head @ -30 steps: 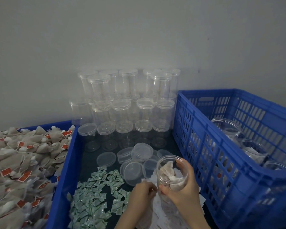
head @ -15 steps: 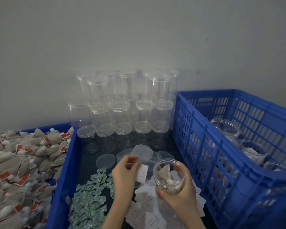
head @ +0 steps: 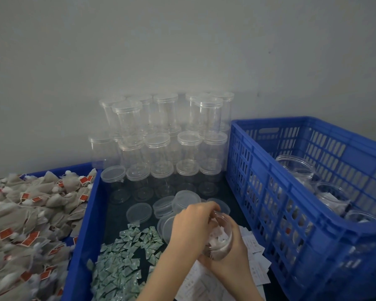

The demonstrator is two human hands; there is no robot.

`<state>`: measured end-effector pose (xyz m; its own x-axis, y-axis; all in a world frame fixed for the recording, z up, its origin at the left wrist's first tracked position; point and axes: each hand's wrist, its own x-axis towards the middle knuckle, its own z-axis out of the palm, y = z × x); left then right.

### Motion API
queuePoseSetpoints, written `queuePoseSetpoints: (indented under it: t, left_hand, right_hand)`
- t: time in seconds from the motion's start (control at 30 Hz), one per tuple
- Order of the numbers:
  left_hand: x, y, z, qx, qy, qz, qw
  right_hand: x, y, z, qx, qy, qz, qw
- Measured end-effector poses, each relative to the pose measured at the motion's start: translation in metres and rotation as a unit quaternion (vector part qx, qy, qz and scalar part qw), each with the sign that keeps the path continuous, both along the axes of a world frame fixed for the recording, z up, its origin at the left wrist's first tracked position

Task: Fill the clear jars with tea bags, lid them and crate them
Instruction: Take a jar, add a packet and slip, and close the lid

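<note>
A person's right hand [head: 230,257] wraps its fingers around the lower body of an open clear jar [head: 219,240], holding it upright and slightly tilted above scattered white paper slips [head: 255,257] at the near edge of the dark surface [head: 117,216]. The left hand [head: 193,224] arches over the jar's mouth, fingers curled down into the opening; whether they pinch anything cannot be told, as the fingertips are hidden at the rim. Tea bags show pale through the jar's wall. Both forearms enter from the bottom edge and converge on the jar.

Just left of the hands lies a spread of small green-and-white sachets [head: 122,263]. Beyond them, loose clear lids [head: 139,212] lie flat or stacked, leaving a strip of bare dark surface along the left wall. A blue bin [head: 83,235] bounds that side, heaped with tea bags [head: 26,218] bearing red tags. On the right, the tall slatted wall of a blue crate [head: 269,192] rises close beside the right wrist; inside it stand several jars in the crate [head: 295,168], seemingly without lids.

Farther back, rows of empty lidded jars [head: 161,144] are stacked three tiers high against the pale grey wall [head: 182,51], filling the gap between bin and crate.
</note>
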<state>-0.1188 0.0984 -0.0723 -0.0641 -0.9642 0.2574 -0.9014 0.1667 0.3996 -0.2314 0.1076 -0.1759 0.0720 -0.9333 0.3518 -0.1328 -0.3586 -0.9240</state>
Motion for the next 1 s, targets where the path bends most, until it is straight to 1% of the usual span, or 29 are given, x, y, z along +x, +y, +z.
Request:
queuePoseSetpoints:
  t: [0.07, 0.1, 0.23, 0.27, 0.33, 0.43, 0.5, 0.63, 0.8, 0.87, 0.93, 1.0]
  left_hand:
    - [0.0, 0.001, 0.002, -0.018, -0.036, -0.008, 0.999]
    - [0.0, 0.003, 0.002, -0.034, -0.036, -0.01, 0.999]
    - [0.009, 0.009, 0.009, -0.105, 0.01, 0.013, 0.994]
    - [0.011, 0.01, 0.01, -0.107, 0.008, 0.013, 0.994]
    - [0.012, 0.01, 0.011, -0.078, -0.046, 0.002, 0.996]
    - [0.011, 0.011, 0.01, -0.038, -0.17, 0.006, 0.985]
    - [0.009, 0.01, 0.01, -0.03, -0.206, 0.024, 0.978]
    - [0.005, 0.017, 0.022, -0.086, -0.2, 0.041, 0.975]
    - [0.013, 0.019, 0.022, -0.165, -0.142, 0.021, 0.976]
    - [0.015, 0.021, 0.023, -0.142, -0.174, 0.026, 0.974]
    - [0.02, 0.019, 0.015, -0.066, -0.196, 0.023, 0.978]
    - [0.023, 0.017, 0.009, -0.034, -0.189, 0.018, 0.981]
  right_hand:
    - [-0.001, 0.0, 0.003, -0.005, -0.004, 0.007, 1.0]
    - [-0.001, -0.001, 0.005, -0.006, -0.007, 0.014, 1.0]
    - [-0.003, -0.007, 0.006, -0.01, -0.034, 0.036, 0.999]
    - [-0.003, -0.007, 0.005, -0.003, -0.038, 0.038, 0.999]
    - [-0.004, -0.007, 0.002, 0.007, -0.044, 0.035, 0.998]
    - [-0.002, -0.005, 0.001, -0.018, -0.017, 0.009, 1.0]
    - [-0.002, -0.004, 0.001, -0.021, -0.003, 0.004, 1.0]
    - [0.0, -0.004, 0.005, -0.02, 0.008, 0.005, 1.0]
    - [0.001, -0.003, 0.015, -0.019, 0.002, 0.017, 1.0]
    - [0.004, -0.002, 0.019, -0.021, 0.0, 0.016, 1.0]
    - [0.007, -0.003, 0.021, -0.021, 0.002, 0.007, 1.0]
    - [0.01, -0.004, 0.022, -0.018, 0.006, 0.004, 1.0]
